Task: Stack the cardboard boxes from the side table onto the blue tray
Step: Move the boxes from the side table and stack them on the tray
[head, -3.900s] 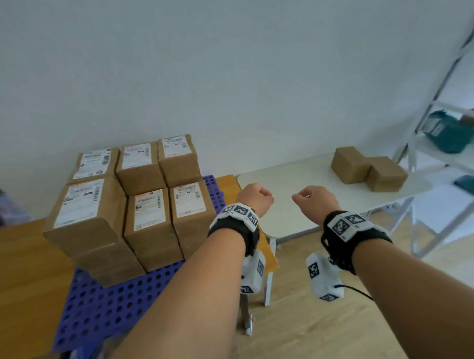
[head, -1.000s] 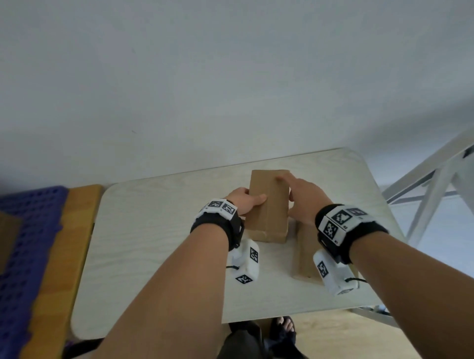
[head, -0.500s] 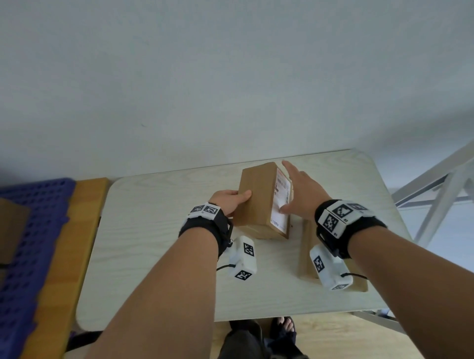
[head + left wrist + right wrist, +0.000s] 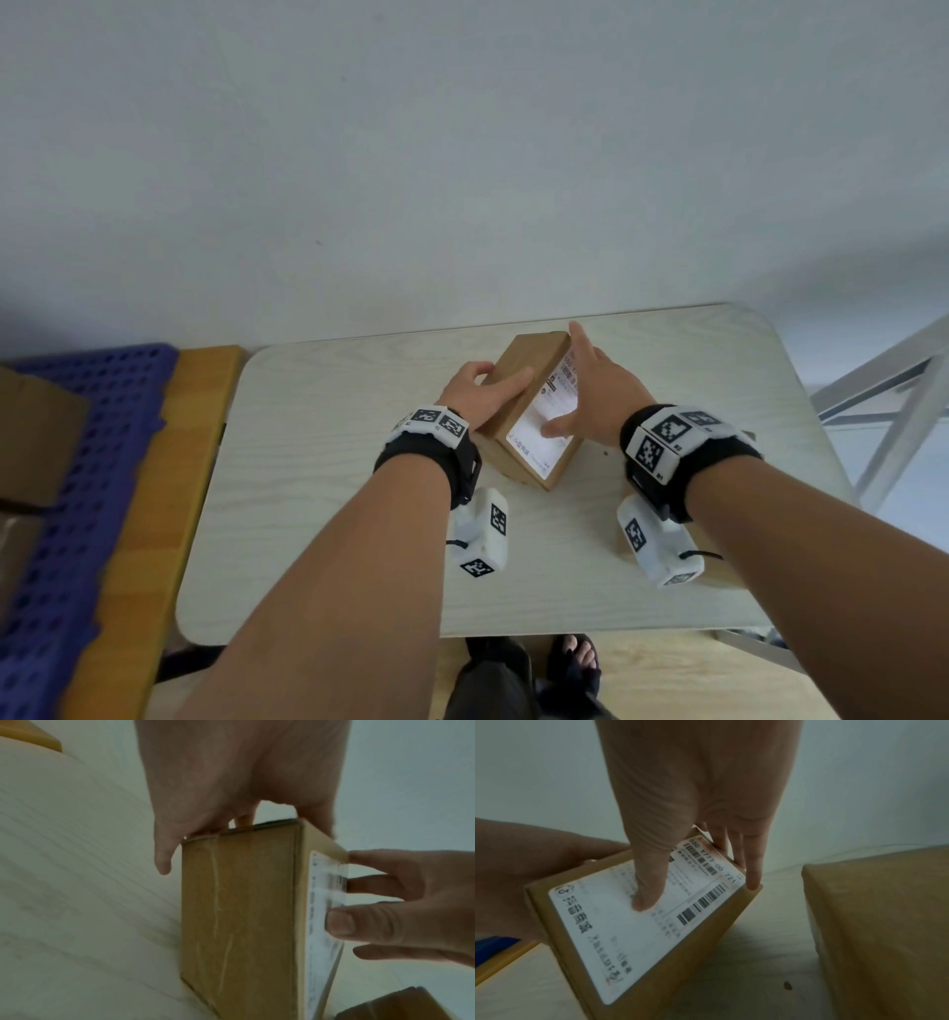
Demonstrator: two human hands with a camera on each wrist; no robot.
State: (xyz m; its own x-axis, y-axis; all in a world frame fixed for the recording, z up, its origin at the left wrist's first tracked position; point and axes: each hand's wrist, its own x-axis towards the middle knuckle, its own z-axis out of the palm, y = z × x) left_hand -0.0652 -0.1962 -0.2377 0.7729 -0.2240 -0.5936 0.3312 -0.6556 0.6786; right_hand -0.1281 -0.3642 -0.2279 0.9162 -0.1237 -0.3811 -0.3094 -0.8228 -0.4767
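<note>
Soft daylight; dim, blurred wrist views.

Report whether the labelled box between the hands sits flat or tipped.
Tipped: the cardboard box slants between left hand and right hand, label angled upward, shadow on the table under its right side.
</note>
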